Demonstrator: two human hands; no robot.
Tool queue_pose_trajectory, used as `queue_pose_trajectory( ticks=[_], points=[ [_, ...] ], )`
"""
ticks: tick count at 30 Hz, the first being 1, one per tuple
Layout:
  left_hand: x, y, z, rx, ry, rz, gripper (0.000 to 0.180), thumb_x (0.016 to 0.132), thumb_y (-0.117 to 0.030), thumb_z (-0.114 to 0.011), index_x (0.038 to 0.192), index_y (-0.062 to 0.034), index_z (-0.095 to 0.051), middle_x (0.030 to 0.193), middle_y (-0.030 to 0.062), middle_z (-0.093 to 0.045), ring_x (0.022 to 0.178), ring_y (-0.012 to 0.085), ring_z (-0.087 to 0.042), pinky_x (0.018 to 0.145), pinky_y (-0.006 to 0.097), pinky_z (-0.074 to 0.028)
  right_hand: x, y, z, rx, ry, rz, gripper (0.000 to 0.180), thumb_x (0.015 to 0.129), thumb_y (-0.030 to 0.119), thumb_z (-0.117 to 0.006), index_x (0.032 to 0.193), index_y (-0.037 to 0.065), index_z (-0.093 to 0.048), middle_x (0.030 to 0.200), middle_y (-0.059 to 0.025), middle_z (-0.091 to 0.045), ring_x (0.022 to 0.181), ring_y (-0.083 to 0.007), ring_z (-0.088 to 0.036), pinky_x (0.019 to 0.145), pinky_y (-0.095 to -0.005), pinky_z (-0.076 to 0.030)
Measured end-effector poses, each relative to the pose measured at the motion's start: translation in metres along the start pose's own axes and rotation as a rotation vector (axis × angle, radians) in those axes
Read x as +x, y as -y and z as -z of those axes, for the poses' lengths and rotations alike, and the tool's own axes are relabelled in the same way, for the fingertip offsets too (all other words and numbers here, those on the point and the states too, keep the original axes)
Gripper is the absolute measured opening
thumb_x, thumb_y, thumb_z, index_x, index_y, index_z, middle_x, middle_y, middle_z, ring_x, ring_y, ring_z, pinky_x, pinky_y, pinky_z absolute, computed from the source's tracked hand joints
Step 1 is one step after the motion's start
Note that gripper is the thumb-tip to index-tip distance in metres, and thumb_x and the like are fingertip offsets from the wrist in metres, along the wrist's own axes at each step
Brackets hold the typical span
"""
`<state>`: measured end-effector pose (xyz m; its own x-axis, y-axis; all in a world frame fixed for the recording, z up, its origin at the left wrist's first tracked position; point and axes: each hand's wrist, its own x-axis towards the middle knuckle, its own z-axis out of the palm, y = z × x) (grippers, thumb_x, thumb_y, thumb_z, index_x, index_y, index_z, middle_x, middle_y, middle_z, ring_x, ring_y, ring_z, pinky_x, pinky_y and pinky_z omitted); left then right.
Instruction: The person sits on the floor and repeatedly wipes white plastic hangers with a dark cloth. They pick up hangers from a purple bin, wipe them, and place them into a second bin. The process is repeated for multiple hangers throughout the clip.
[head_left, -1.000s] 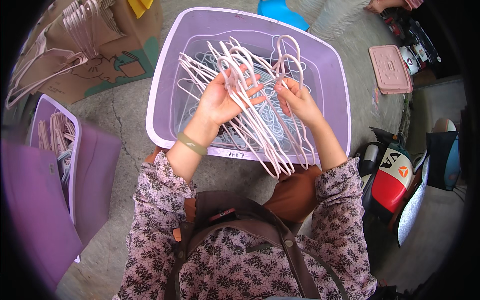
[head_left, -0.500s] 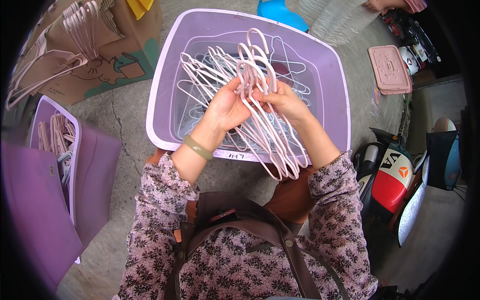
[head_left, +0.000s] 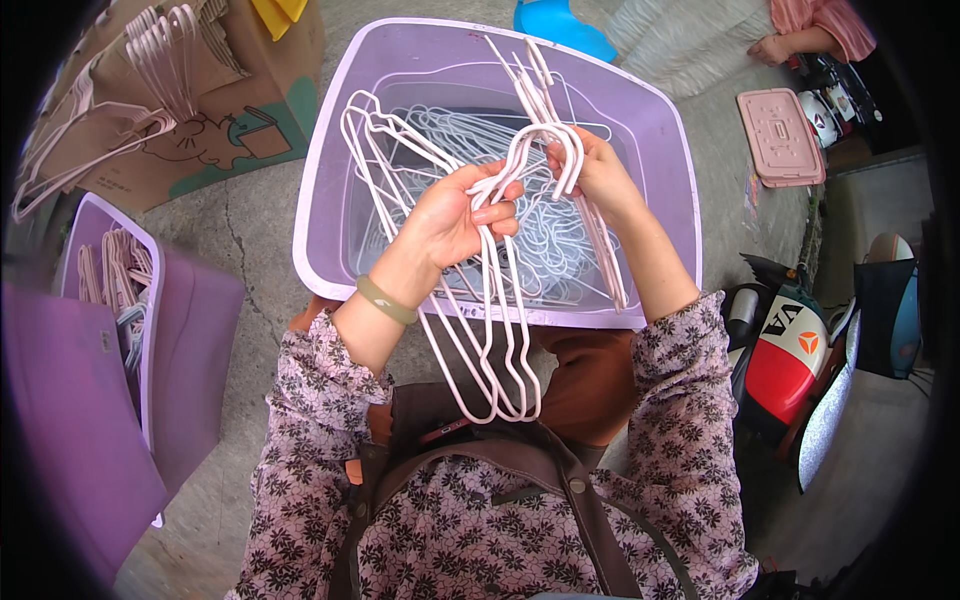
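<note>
Since half a second ago, the bundle of pale pink wire hangers (head_left: 495,320) has been lifted and turned, so that its hooks are now raised above the purple plastic tub (head_left: 660,140) and its long bodies hang down toward the lap.

The left hand (head_left: 450,215) is closed around the necks of the bundle, the grip being clenched on the hangers with the thumb laid across the wires. A green band (head_left: 386,299) is worn on that wrist. The right hand (head_left: 598,175) is closed on the hangers too, its fingers wrapped over the curved hooks just beside the left hand (the two hands are near each other but not seen to touch).

The bundle is held over the near rim of the tub, its lower ends reaching past the rim and in front of the brown garment. More hangers are seen lying loose inside the tub.

To the left, a cardboard box (head_left: 230,120) with further hangers draped on it is seen on the concrete floor, and a second purple bin (head_left: 190,350) holding hangers stands beside it. To the right, a pink lid (head_left: 780,135) lies on the floor.
</note>
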<state>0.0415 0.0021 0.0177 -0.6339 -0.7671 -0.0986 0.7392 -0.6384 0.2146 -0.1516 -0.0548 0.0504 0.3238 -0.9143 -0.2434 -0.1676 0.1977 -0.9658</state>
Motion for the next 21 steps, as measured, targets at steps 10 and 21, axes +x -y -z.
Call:
queue_pose_trajectory(
  ticks=[10, 21],
  points=[
    [0.004, 0.005, 0.003, 0.059, 0.124, 0.019, 0.026, 0.097, -0.02, -0.031, 0.088, -0.0043, -0.051, 0.053, -0.0002, -0.042, 0.031, 0.0032, -0.028, 0.033, 0.019, -0.027, -0.003, 0.006, -0.019, 0.357, 0.221, -0.12, 0.021, 0.094, 0.014, -0.048, 0.109, 0.001, -0.054, 0.064, 0.0029, -0.046, 0.048, -0.0011, -0.033, 0.038, -0.0156, -0.022],
    [0.008, 0.005, 0.002, 0.144, -0.19, -0.17, 0.037, 0.096, -0.019, -0.032, 0.116, 0.0068, -0.05, 0.11, 0.0215, -0.058, 0.099, 0.029, -0.06, 0.087, 0.039, -0.05, -0.028, 0.021, -0.014, 0.386, 0.301, -0.121, 0.023, 0.095, 0.021, -0.048, 0.103, -0.001, -0.053, 0.063, -0.0025, -0.051, 0.044, -0.0048, -0.041, 0.037, -0.0171, -0.031]
  ],
)
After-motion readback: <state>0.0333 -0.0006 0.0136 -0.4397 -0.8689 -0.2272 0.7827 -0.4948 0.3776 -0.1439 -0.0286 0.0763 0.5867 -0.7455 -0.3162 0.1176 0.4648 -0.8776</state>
